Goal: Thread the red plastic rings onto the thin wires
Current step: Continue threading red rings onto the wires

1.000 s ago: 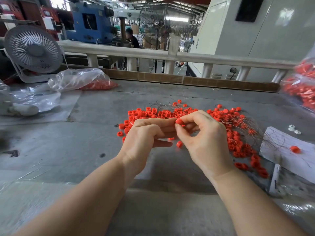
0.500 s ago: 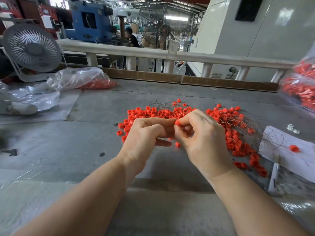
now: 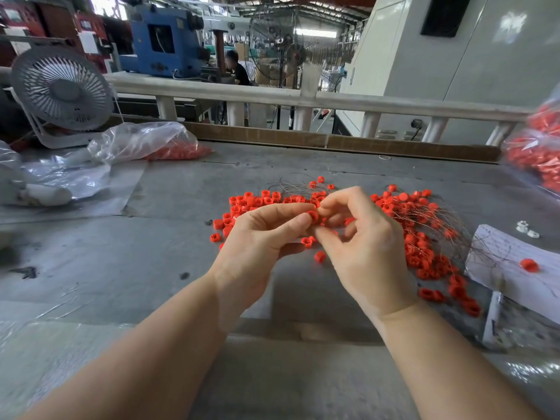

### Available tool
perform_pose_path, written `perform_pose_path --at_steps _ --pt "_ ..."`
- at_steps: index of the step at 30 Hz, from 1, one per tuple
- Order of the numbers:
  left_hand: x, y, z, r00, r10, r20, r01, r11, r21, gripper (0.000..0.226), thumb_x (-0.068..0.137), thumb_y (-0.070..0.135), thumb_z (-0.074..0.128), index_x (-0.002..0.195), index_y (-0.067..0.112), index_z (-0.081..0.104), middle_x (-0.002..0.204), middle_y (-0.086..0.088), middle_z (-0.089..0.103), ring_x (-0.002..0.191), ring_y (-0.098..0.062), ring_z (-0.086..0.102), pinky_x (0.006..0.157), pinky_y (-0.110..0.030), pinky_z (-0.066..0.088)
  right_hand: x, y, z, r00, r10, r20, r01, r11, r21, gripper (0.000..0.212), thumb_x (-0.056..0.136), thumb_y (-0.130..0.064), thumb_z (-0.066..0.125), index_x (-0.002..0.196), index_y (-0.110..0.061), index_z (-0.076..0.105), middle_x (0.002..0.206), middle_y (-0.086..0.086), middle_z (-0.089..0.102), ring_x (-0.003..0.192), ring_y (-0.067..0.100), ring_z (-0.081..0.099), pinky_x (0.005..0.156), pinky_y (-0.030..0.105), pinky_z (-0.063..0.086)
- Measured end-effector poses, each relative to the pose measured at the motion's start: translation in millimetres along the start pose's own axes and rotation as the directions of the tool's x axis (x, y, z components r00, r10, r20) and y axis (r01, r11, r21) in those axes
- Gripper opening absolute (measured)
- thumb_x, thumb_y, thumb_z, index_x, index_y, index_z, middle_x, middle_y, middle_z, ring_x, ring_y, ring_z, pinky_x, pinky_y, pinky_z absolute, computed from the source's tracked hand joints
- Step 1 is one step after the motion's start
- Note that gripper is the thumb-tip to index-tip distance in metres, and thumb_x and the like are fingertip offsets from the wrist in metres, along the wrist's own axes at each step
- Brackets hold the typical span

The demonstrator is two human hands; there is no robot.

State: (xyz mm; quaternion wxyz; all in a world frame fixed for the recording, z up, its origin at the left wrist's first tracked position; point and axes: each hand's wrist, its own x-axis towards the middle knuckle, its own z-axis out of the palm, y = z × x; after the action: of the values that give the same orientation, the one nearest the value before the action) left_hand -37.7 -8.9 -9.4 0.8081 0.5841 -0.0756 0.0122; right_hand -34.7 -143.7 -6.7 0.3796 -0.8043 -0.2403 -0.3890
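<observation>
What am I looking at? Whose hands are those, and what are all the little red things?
This picture comes from a camera worn on a person's head, looking down at their own two hands. The left hand and the right hand meet above a grey table. Together they pinch one red ring. Many more rings lie in a pile on the table, mixed with thin wires. I cannot see a wire between the fingers; it is too thin to tell. To the left stands a small fan beside a plastic bag of more red pieces.
</observation>
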Motion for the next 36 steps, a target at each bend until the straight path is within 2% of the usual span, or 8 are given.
perform_pose_path --at_steps 4,7,9,15,22,27,33,36 --pt "0.7 -0.4 0.0 0.999 0.003 0.039 0.000 0.998 -0.070 0.018 0.070 0.015 0.063 0.085 0.013 0.073 0.074 -0.005 0.072 0.067 -0.011 0.067 0.057 -0.018 0.051 0.5 2.8 -2.1 0.998 -0.059 0.009 0.059 0.998 -0.031 0.013 0.073 0.000 0.075 0.077 -0.004 0.063 0.073 0.002 0.062 0.065 0.017 0.059 0.060 0.035 0.051" --pt "1.1 -1.6 0.6 0.999 0.020 0.036 -0.019 1.000 -0.016 0.030 0.061 0.025 0.071 0.088 0.011 0.072 0.077 -0.004 0.072 0.069 -0.010 0.067 0.057 -0.017 0.050 0.4 2.2 -2.4 0.987 -0.159 0.017 0.160 0.975 -0.153 0.011 0.072 -0.002 0.071 0.070 -0.003 0.060 0.068 0.005 0.060 0.065 0.023 0.057 0.060 0.033 0.045" --pt "1.8 -3.1 1.2 0.999 0.034 0.002 -0.034 0.999 0.019 0.034 0.059 0.023 0.072 0.089 0.007 0.070 0.074 -0.002 0.072 0.066 -0.008 0.066 0.057 -0.016 0.049 0.1 1.2 -1.6 0.986 -0.163 0.029 0.166 0.970 -0.176 0.010 0.071 -0.001 0.068 0.069 -0.003 0.059 0.067 0.006 0.059 0.065 0.026 0.056 0.058 0.036 0.045" --pt "3.8 -4.8 1.0 0.997 0.065 -0.032 -0.065 0.998 -0.007 0.026 0.060 0.013 0.069 0.083 0.003 0.066 0.070 -0.002 0.069 0.063 -0.009 0.063 0.059 -0.015 0.050 -1.1 0.7 -0.8 0.993 -0.097 0.071 0.103 0.991 -0.084 0.009 0.073 -0.004 0.070 0.081 -0.005 0.065 0.076 0.003 0.065 0.070 0.024 0.062 0.058 0.039 0.052" --pt "4.3 -2.9 0.7 0.997 0.078 -0.027 -0.078 0.997 0.006 0.022 0.061 0.011 0.067 0.081 0.001 0.065 0.064 -0.001 0.068 0.058 -0.007 0.062 0.057 -0.015 0.049 0.0 1.2 0.5 0.994 -0.076 0.081 0.075 0.997 0.022 0.009 0.074 -0.007 0.071 0.082 -0.005 0.066 0.077 0.002 0.065 0.065 0.020 0.063 0.058 0.038 0.053" --pt "4.8 -1.1 -3.1 0.999 0.031 -0.031 -0.035 0.993 -0.116 0.020 0.062 0.010 0.065 0.079 0.001 0.066 0.066 -0.005 0.068 0.062 -0.013 0.062 0.064 -0.019 0.053 0.6 1.7 0.5 0.993 -0.035 0.110 0.025 0.995 0.095 0.013 0.074 -0.010 0.072 0.086 -0.008 0.067 0.080 -0.002 0.067 0.071 0.010 0.062 0.063 0.025 0.051" --pt "4.3 0.6 -3.2 0.997 0.043 -0.060 -0.043 0.999 0.003 0.022 0.058 0.012 0.068 0.078 0.003 0.066 0.066 -0.005 0.068 0.062 -0.012 0.061 0.061 -0.017 0.050 0.0 4.3 0.9 0.992 -0.036 0.119 0.029 0.998 0.062 0.016 0.074 0.005 0.070 0.086 -0.006 0.068 0.081 0.000 0.068 0.074 0.012 0.063 0.067 0.022 0.050" --pt "4.2 0.5 -4.9 0.998 0.047 -0.048 -0.047 0.999 -0.005 0.023 0.060 0.013 0.068 0.080 0.002 0.066 0.068 -0.006 0.069 0.063 -0.013 0.063 0.062 -0.017 0.052 0.1 4.1 0.3 0.992 -0.046 0.117 0.041 0.998 0.051 0.016 0.075 0.006 0.069 0.085 -0.006 0.068 0.081 0.001 0.068 0.074 0.014 0.063 0.067 0.024 0.050"
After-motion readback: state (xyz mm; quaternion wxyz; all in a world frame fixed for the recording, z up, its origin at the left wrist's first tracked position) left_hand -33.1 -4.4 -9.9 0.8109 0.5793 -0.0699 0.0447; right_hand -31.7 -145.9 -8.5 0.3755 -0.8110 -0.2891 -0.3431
